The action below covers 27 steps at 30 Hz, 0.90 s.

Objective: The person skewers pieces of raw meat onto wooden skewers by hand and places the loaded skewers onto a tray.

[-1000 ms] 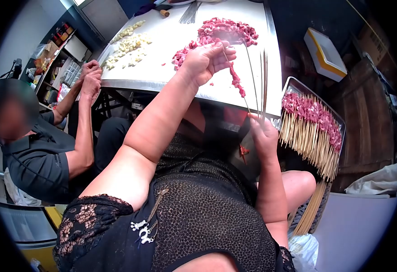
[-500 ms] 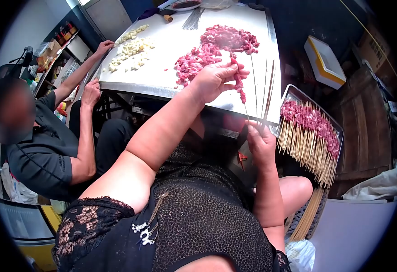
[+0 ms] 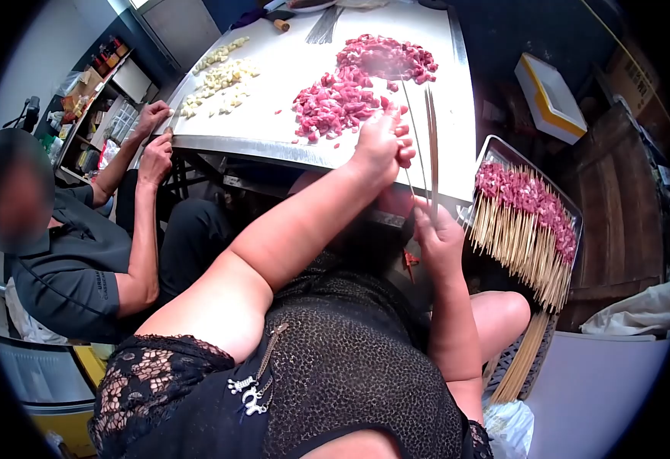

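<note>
While the left hand is closed at 1 o'clock, its fingers curled together around the upper part of a thin skewer, the right hand grips the lower end at 3 o'clock, its thumb and fingers clamped on the stick. Whether meat is threaded inside the left fist cannot be told. Long sticks rise from the right hand toward 12 o'clock, across the edge of the white table.

Near the left hand, at 12 o'clock, lies a heap of cut red meat; a second heap adjoins it toward 1 o'clock. Pale cubes are spread at 11 o'clock, and thin grey rods lie at the far edge, at 12 o'clock.

Beyond the right hand, at 3 o'clock, a metal tray bears rows of loaded skewers, meat ends uppermost. Bare sticks lie in a dark basket at 4 o'clock. Seated at 9 o'clock, a co-worker has both hands at the table's corner.
</note>
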Tool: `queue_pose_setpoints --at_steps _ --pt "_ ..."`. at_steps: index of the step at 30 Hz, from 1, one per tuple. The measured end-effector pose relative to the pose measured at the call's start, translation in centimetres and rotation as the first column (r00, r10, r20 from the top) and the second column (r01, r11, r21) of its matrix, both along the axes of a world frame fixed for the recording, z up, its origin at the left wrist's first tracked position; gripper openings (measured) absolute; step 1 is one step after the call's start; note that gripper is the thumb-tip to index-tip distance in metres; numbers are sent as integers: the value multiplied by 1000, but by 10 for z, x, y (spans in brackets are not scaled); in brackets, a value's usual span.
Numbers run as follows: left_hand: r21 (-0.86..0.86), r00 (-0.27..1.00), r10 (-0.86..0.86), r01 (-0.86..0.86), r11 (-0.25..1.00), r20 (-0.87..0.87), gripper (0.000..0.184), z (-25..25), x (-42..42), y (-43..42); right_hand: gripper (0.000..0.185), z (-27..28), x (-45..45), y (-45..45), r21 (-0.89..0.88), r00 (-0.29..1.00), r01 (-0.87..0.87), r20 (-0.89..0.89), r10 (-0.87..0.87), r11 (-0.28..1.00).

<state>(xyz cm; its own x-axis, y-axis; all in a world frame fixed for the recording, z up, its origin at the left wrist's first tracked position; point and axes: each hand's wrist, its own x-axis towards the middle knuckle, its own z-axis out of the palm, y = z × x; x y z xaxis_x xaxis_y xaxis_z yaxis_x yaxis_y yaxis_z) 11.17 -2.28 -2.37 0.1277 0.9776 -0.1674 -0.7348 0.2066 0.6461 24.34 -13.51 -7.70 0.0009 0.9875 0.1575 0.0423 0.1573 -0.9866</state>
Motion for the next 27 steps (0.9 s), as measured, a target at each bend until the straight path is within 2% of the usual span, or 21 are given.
queue_pose_setpoints --at_steps 2,3,4,5,6,7,8,9,11,12,13,14,15,17,18,19,20,21,23,25,27 --pt "153 938 108 -60 986 -329 26 10 12 -5 16 4 -5 -4 -1 1000 22 -18 -22 1000" --pt "53 968 103 -94 994 -227 27 28 17 -10 16 7 -7 -3 6 998 49 -32 -49 999" --pt "125 988 -38 57 991 -152 36 19 10 -3 14 5 -5 2 119 996 64 51 -70 991" --pt "122 989 -39 56 991 -142 36 22 8 0 11 8 -3 2 61 993 109 35 -111 992" --pt "166 982 -117 141 976 -146 41 26 7 1 12 8 2 6 213 954 158 218 -204 964" --pt "210 969 -193 222 952 -153 47 29 6 5 14 10 8 7 189 963 185 163 -217 964" --pt "235 933 -175 256 938 -315 56 18 -5 21 17 15 13 9 166 967 212 106 -231 963" --pt "358 847 63 155 921 -528 52 23 -17 31 21 20 19 10 142 968 238 49 -247 961" --pt "362 624 178 180 915 -761 47 37 -59 56 24 40 26 16 103 911 265 299 -284 959" --pt "380 604 206 173 909 -770 40 28 -81 81 24 52 23 18 46 906 276 321 -276 960" --pt "399 584 235 169 901 -777 34 16 -98 100 24 52 26 24 206 758 285 549 -352 936" --pt "363 326 274 254 896 -905 30 24 -104 97 23 47 35 27 420 580 249 656 -482 872" --pt "307 42 311 322 895 -950 26 36 -109 94 23 47 38 29 607 376 156 693 -615 779" --pt "68 -388 258 440 895 -885 22 49 -104 84 22 76 24 7 484 388 297 727 -567 823" --pt "-37 -491 219 459 887 -843 21 46 -104 81 22 74 26 -2 415 554 325 644 -527 850" --pt "-141 -587 187 468 873 -787 21 41 -105 79 23 89 19 -18 177 815 308 457 -355 935" --pt "-42 -568 263 466 884 -780 20 29 -108 83 24 84 18 -30 51 934 230 270 -235 972" --pt "-42 -566 263 468 883 -782 20 31 -110 80 24 78 20 -42 -55 992 122 51 -119 991" --pt "-27 -374 195 512 859 -907 19 38 -121 79 26 63 6 -62 -249 979 0 -195 -50 969" --pt "139 16 149 468 873 -989 17 27 -134 86 28 12 -5 -85 -411 942 -61 -325 -84 910" --pt "177 526 -7 298 938 -850 16 22 -138 85 30 -23 -12 -97 -449 939 -150 -344 -15 881"
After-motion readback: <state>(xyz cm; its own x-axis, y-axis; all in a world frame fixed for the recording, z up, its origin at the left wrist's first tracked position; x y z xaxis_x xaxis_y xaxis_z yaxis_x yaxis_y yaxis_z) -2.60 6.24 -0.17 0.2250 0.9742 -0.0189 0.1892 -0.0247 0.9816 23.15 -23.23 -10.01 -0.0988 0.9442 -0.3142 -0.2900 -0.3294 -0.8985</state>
